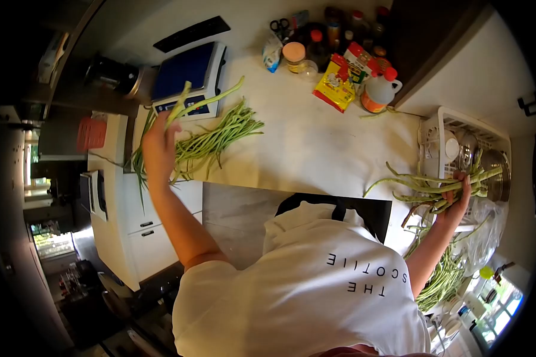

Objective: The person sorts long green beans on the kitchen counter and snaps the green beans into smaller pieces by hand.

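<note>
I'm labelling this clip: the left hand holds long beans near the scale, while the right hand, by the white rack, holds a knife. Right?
The knife is wrong: the head view shows the right hand holding a bunch of long beans. The rest stands.

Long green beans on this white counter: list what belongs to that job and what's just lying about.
Belongs, judging by the hands:
- long green beans in the left hand
- long green bunch in the right hand
- thin green pile by the scale

Apparently lying about:
- yellow-and-red plastic packet
- black-handled scissors

Unclear: white, blue-topped scale
</note>
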The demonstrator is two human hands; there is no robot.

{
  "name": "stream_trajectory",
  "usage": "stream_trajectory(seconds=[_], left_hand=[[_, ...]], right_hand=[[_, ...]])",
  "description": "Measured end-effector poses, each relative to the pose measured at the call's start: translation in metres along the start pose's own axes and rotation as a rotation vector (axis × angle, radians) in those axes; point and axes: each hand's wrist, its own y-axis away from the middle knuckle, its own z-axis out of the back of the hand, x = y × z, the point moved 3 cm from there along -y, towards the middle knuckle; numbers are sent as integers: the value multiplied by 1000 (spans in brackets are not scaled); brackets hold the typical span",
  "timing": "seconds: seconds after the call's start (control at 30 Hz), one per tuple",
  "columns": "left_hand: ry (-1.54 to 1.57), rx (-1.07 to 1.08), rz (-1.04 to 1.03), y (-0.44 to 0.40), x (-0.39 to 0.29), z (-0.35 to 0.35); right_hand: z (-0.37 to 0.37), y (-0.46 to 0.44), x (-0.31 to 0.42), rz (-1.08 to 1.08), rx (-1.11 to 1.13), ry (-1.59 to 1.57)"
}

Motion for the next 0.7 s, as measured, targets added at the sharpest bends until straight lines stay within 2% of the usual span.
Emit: stream_trajectory(seconds=[0.07,0.13,0.2,0.23,0.3,0.37,0.43,0.47,0.5,0.57,0.6,0.7], left_hand=[[-107,11,30,6,33,-46],[-302,-17,112,7,82,-75],[-209,78,262,33,145,-148],[-210,76,260,38,163,-168],[-417,-29,108,50,167,-190],[-381,-34,132,54,167,-188],[-440,-298,46,50,150,-182],[-418,-215,202,50,144,-179],[-399,-204,183,45,120,-172],[-157,-405,99,38,63,-164],[-104,-265,198,34,38,-175],[135,-25,-56,30,-51,-241]], right_hand=[[-3,-3,9,3,-31,53],[-17,-5,-19,-23,12,15],[-16,-3,-10,-45,9,67],[-18,-2,-10,-44,10,64],[-20,2,-4,-90,-32,139],[-14,2,1,-71,-28,132],[-8,-3,5,-39,-20,136],[-4,-3,4,-44,-21,119],[2,-1,2,-43,-31,98],[-3,3,-3,-41,-37,108],[-13,6,-4,-36,-52,114],[-26,11,-5,-46,-48,121]])
